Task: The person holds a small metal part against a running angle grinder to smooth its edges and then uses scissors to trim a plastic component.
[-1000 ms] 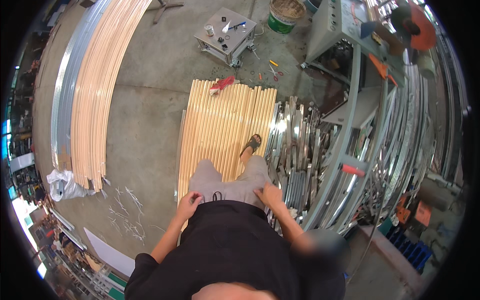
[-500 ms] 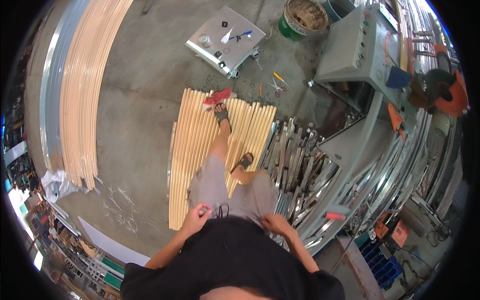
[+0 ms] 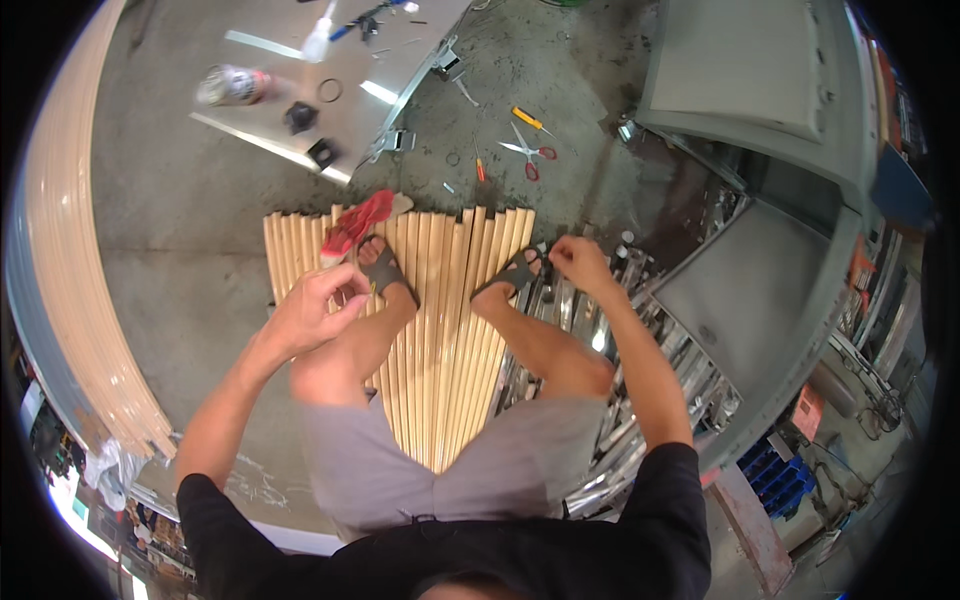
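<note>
Left hand (image 3: 312,308) reaching down over pale wooden slats (image 3: 440,340), fingers curled near red glove (image 3: 355,225), grip unclear, right hand (image 3: 578,262) outstretched, fingertips pinched on shiny metal strips (image 3: 590,330)

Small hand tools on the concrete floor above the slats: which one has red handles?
The scissors: red loop handles, blades open. The yellow-handled tool lies just above; the orange-handled screwdriver just left.

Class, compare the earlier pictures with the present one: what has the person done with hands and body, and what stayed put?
The person has bent forward: both hands left the lap. The left hand now reaches the red flat tool by the left foot; the right hand sits at the shiny metal strips beside the right sandal. Neither grip is clearly visible. The pale wooden slats, scissors and grey metal sheet stayed in place.
</note>
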A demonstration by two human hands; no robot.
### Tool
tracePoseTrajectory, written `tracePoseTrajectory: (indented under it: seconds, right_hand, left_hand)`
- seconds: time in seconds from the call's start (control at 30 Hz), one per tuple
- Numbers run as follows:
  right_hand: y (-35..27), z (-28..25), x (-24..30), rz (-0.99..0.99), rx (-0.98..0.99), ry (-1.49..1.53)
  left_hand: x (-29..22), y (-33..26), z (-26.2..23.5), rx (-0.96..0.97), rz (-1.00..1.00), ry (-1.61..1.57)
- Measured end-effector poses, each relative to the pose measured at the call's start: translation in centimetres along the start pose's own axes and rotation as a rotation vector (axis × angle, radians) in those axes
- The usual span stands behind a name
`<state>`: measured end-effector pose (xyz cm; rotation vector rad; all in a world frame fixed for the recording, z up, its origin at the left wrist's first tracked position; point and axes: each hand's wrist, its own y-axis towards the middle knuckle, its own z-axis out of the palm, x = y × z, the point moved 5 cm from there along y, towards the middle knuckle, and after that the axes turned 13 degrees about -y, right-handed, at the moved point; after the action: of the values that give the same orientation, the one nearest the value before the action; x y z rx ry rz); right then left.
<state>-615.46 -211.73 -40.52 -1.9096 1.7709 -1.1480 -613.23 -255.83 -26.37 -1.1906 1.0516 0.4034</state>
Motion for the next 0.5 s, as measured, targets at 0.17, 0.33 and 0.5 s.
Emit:
tracePoseTrajectory:
  seconds: [0.17,0.33,0.5]
  right_hand:
    - [18.9,7.3,-12.8,-0.007,-0.225,-0.339]
    - [26.0,9.8,-11.8,-0.114,-0.449,-0.483]
    - [26.6,11.5,-11.9,-0.106,-0.508,-0.547]
  left_hand:
    - [10.5,11.7,2.7,0.215,-0.103,-0.161]
    - [18.0,17.8,4.5,0.155,-0.297,-0.554]
    - [20.3,21.7,5.7,0.050,-0.175,-0.863]
